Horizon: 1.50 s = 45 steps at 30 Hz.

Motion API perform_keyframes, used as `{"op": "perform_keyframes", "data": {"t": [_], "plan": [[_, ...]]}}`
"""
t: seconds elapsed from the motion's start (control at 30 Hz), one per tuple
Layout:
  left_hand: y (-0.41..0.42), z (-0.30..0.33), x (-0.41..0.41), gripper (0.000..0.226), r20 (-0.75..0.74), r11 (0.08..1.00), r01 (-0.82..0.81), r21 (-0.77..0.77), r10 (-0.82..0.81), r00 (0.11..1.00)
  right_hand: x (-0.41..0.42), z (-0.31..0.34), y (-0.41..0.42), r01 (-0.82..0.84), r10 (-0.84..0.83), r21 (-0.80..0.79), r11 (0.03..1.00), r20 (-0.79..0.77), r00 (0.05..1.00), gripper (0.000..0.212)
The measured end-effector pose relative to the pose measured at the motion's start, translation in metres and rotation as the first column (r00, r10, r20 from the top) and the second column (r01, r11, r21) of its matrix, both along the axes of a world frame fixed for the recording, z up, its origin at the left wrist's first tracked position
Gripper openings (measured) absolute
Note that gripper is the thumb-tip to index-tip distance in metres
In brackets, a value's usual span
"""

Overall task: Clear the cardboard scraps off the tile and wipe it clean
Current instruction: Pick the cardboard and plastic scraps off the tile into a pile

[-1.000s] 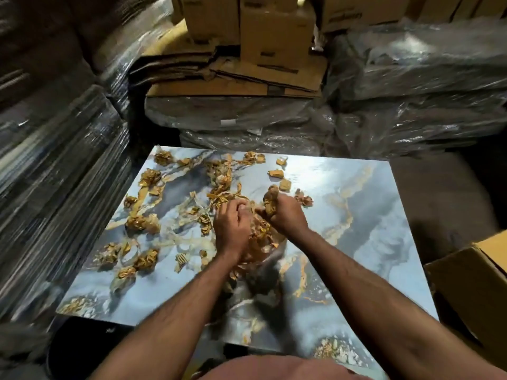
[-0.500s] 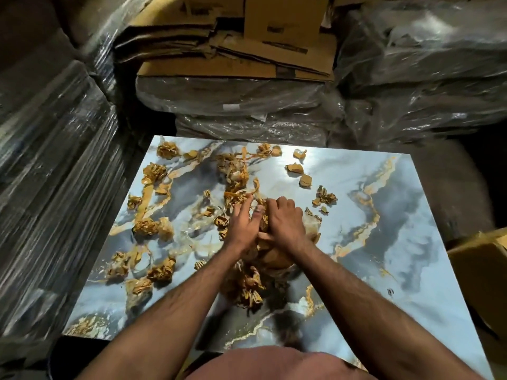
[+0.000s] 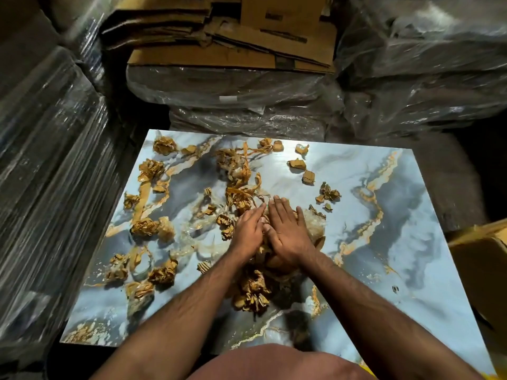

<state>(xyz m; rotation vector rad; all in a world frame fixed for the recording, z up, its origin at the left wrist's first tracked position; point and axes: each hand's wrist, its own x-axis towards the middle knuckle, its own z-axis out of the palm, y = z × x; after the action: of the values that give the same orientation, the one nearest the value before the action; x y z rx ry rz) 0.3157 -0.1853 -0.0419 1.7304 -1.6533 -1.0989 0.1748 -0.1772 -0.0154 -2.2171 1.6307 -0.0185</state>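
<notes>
Stacked, plastic-wrapped pallets (image 3: pixel 46 165) close in on the left, and more shrink-wrapped bundles (image 3: pixel 422 67) fill the back and right, with flattened cardboard boxes (image 3: pixel 225 42) piled on top of the middle stack. Light is dim — most of it glints off the wrapping and off the glossy tile (image 3: pixel 397 242) lying flat in front of the person. Its face is a blue-grey marble pattern run through with gold veins, and its right half is nearly bare, apart from a tiny speck near the right edge.

Cardboard scraps (image 3: pixel 149 226) — crumpled brown wads and torn strips, some tangled with clear film — are strewn over the left and middle of the tile, from the far edge down to the near-left corner. A few small pieces (image 3: pixel 297 164) sit apart toward the far middle.

Both hands meet at the tile's centre on a gathered heap of scraps (image 3: pixel 253 294). The left hand (image 3: pixel 248 231) lies palm down with fingers straight, pressing on the heap; the right hand (image 3: pixel 288 229) lies flat beside it, fingers extended, partly overlapping the left. Neither curls round anything. An open cardboard box (image 3: pixel 482 259) stands just off the tile's right edge.
</notes>
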Motion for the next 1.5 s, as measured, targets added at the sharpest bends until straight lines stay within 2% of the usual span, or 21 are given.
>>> {"op": "perform_keyframes", "data": {"t": [0.13,0.27,0.4,0.6,0.7,0.8,0.9,0.97,1.03,1.1,1.17,1.2,1.33,1.5], "plan": [[0.007,0.001,0.009,0.054,-0.025,0.997,0.078,0.012,-0.078,0.997,0.008,-0.004,-0.001,0.027,-0.024,0.036,0.999,-0.069,0.997,0.073],[0.008,0.001,0.019,0.068,0.160,0.969,0.242,0.041,-0.245,0.956,0.016,-0.004,-0.009,0.055,-0.046,0.120,0.991,-0.079,0.996,0.079],[0.005,0.004,0.027,0.083,0.274,0.930,0.349,0.119,-0.369,0.888,0.022,0.003,-0.017,0.050,-0.014,0.235,0.971,-0.153,0.988,0.080],[0.000,0.011,0.024,0.091,0.371,0.903,0.377,0.209,-0.429,0.823,0.022,0.013,-0.032,0.085,0.004,0.435,0.896,-0.200,0.980,0.075],[0.004,0.003,0.013,0.098,0.373,0.923,0.313,0.222,-0.377,0.848,0.022,0.011,-0.038,0.104,0.003,0.468,0.878,-0.223,0.975,0.078],[0.012,-0.005,0.007,0.101,0.414,0.948,0.235,0.213,-0.306,0.858,0.021,0.009,-0.036,0.077,0.012,0.441,0.894,-0.197,0.980,0.078],[0.011,-0.006,0.004,0.087,0.476,0.960,0.185,0.213,-0.267,0.838,0.015,0.006,-0.035,0.045,-0.013,0.388,0.920,-0.084,0.996,0.071],[0.008,0.002,0.000,0.080,0.490,0.961,0.165,0.222,-0.256,0.833,0.007,0.010,-0.033,0.036,-0.075,0.357,0.933,0.095,0.993,0.068],[0.008,0.007,-0.002,0.078,0.482,0.966,0.152,0.208,-0.237,0.844,-0.003,0.016,-0.025,0.060,-0.170,0.309,0.949,0.344,0.923,0.064],[0.009,0.010,-0.002,0.076,0.494,0.971,0.146,0.190,-0.223,0.841,-0.015,0.021,-0.013,0.155,-0.228,0.189,0.970,0.471,0.852,0.058],[0.010,0.011,-0.001,0.076,0.511,0.971,0.145,0.190,-0.224,0.830,-0.024,0.023,-0.001,0.251,-0.243,0.044,0.967,0.451,0.859,0.058],[0.010,0.012,-0.002,0.077,0.510,0.971,0.144,0.193,-0.224,0.831,-0.027,0.022,0.003,0.246,-0.226,0.004,0.969,0.411,0.883,0.058],[0.016,0.018,0.000,0.085,0.538,0.976,0.161,0.146,-0.215,0.815,-0.033,0.010,0.009,-0.048,0.055,-0.047,0.998,0.162,0.985,0.063],[0.026,0.028,0.007,0.090,0.565,0.983,0.181,0.019,-0.160,0.809,-0.039,0.012,0.005,-0.065,0.077,-0.105,0.992,0.112,0.991,0.065]]}}
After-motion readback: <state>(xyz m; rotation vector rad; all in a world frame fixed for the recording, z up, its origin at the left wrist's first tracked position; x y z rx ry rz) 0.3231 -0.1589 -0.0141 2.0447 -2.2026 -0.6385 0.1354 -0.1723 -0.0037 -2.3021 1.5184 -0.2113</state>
